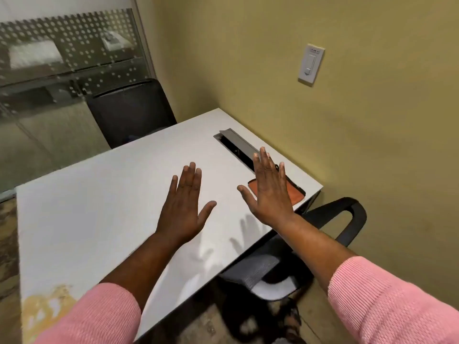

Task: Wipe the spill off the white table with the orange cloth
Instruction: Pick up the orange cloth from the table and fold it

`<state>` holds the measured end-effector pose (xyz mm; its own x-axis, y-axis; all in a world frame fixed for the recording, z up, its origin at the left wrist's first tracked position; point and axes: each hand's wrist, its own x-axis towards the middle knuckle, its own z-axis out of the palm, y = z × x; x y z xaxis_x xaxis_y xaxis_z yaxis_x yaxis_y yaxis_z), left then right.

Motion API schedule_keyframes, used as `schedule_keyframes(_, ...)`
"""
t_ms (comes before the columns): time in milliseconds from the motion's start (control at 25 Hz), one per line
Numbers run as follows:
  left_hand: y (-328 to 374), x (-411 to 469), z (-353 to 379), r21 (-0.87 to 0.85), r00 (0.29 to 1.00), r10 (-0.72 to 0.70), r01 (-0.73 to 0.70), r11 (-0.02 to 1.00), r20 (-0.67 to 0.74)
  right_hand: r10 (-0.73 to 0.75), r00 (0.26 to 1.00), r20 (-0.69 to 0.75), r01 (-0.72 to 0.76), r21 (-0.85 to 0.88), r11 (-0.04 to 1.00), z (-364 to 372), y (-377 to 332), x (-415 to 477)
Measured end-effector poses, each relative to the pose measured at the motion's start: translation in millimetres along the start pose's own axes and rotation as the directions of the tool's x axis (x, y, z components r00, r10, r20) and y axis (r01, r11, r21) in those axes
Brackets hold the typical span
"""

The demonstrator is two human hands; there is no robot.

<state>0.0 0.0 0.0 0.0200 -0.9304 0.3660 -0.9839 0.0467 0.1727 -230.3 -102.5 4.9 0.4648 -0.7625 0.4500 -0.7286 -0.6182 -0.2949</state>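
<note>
Pink sleeves [397, 304] nearest. Yellowish spill [47, 306] at table [99, 207] near-left corner. Left hand [182, 207], right hand [270, 192] — flat, fingers spread, holding nothing. Orange cloth [294, 192] at right edge, partly behind right hand.

A white table [104, 209] with a yellowish spill [47, 309] splashed in patches at its near left corner. An orange cloth [294, 193] with a dark edge lies flat by the far right edge, partly hidden, well apart from the spill.

Office: desk [99, 207], swivel chairs [131, 110]
</note>
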Motion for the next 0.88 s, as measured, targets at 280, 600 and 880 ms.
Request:
schedule_keyframes(280,106.0,67.7,98.7,0.012,0.984,-0.131,0.130,0.991,0.119,-0.134,0.965,0.225,0.127,0.048,0.991,6.1,158.9,35.2)
schedule_keyframes(600,154.4,97.2,158.7,0.048,0.926,-0.127,0.118,0.992,0.356,-0.221,0.877,0.428,0.215,0.064,0.975,24.8,256.6,47.4)
schedule_keyframes(880,163.4,136.0,221.4,0.096,0.864,-0.085,0.042,0.995,0.497,-0.351,0.741,0.573,0.385,0.066,0.921,72.7,326.5,58.7)
